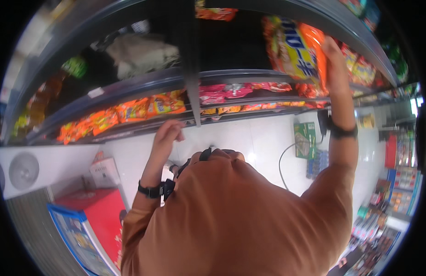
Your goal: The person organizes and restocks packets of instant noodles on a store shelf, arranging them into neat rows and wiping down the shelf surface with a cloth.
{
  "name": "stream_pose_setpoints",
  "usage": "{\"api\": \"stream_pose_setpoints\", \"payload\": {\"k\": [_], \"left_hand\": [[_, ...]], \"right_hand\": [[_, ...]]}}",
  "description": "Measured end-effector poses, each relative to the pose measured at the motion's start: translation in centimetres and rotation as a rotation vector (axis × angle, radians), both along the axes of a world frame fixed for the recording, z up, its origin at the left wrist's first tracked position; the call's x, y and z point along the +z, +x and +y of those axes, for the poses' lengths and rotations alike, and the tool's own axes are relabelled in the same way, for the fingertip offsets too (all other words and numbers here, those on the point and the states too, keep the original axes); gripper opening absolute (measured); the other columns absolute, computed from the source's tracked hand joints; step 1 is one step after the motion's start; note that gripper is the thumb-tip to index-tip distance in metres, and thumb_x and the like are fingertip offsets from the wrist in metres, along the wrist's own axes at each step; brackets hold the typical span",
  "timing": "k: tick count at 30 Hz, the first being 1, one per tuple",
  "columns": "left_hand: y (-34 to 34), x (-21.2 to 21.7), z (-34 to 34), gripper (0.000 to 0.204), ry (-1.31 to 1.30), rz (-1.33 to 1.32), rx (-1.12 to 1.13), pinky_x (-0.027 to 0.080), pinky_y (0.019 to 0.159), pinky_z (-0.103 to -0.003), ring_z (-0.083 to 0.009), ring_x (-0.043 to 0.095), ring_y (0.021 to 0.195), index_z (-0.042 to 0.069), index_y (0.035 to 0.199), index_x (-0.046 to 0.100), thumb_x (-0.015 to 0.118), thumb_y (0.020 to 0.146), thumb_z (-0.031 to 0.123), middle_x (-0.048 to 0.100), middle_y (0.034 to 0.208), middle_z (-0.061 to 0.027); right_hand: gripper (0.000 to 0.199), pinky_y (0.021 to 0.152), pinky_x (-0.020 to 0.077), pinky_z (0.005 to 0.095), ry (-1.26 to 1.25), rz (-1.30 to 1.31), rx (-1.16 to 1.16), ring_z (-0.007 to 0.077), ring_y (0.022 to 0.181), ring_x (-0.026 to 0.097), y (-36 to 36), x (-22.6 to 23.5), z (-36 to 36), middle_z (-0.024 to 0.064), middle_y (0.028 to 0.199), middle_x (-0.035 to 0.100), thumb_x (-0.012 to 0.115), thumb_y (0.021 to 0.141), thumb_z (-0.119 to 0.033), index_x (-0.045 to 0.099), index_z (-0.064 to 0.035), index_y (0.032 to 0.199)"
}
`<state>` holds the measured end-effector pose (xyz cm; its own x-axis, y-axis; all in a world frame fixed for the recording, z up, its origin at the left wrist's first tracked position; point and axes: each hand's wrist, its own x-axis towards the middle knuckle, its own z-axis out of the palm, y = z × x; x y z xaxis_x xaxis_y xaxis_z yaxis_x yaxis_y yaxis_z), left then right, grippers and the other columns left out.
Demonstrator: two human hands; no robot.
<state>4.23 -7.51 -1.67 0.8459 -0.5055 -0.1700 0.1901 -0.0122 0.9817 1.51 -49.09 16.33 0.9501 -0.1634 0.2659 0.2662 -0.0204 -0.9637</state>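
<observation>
The fingers of the right hand (334,60) are closed around the side of a big orange and yellow snack bag (295,46). The bag is held up high, in front of the upper shelf (314,14). Its long side runs up and down, leaning a bit, and most of the bag sticks out to the left of the hand. The right arm is stretched far up, with a dark band (342,132) around the wrist.

The left hand (169,133) is lower and holds nothing. Its fingers are curled loosely and it hovers just in front of the lower shelf edge (130,126), close to a row of small orange packets (130,112). It also has a dark wristband (149,190). The big bag is up and to the right of this hand, well apart from it, so the right hand is the one on the bag.

Closest of all is the person's orange shirt (236,216), which fills the bottom of the view. Farther back, the middle shelf has pink and red packets (226,90). A red chest box (95,216) stands on the floor at the lower left, and a green box (305,140) lies on the white floor (259,138) to the right.
</observation>
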Motion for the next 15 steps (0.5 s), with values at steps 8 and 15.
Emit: {"api": "stream_pose_setpoints", "payload": {"k": [8, 15], "left_hand": [[0.7, 1.9, -1.0, 0.019, -0.049, -0.152, -0.325, 0.047, 0.075, -0.029, -0.0117, 0.058, 0.082, 0.006, 0.104, 0.055, 0.056, 0.087, 0.017, 0.06, 0.086, -0.0041], [5.6, -0.3, 1.6, 0.057, -0.012, 0.315, -0.192, 0.049, 0.078, -0.043, -0.0206, 0.058, 0.093, 0.016, 0.132, 0.03, 0.055, 0.086, 0.038, 0.053, 0.113, -0.0081]], "right_hand": [[0.018, 0.086, 0.042, 0.0334, 0.011, -0.435, -0.229, 0.0207, 0.094, 0.051, -5.2, -4.1, 4.5, 0.0071, 0.095, 0.053, 0.047, 0.087, -0.021, 0.052, -0.0049, 0.094], [0.049, 0.092, 0.0393, 0.0349, -1.166, -0.187, -0.57, 0.0237, 0.11, 0.048, 2.2, -5.5, 12.0, 0.0142, 0.116, 0.053, 0.056, 0.086, -0.036, 0.048, 0.0002, 0.119]]}}
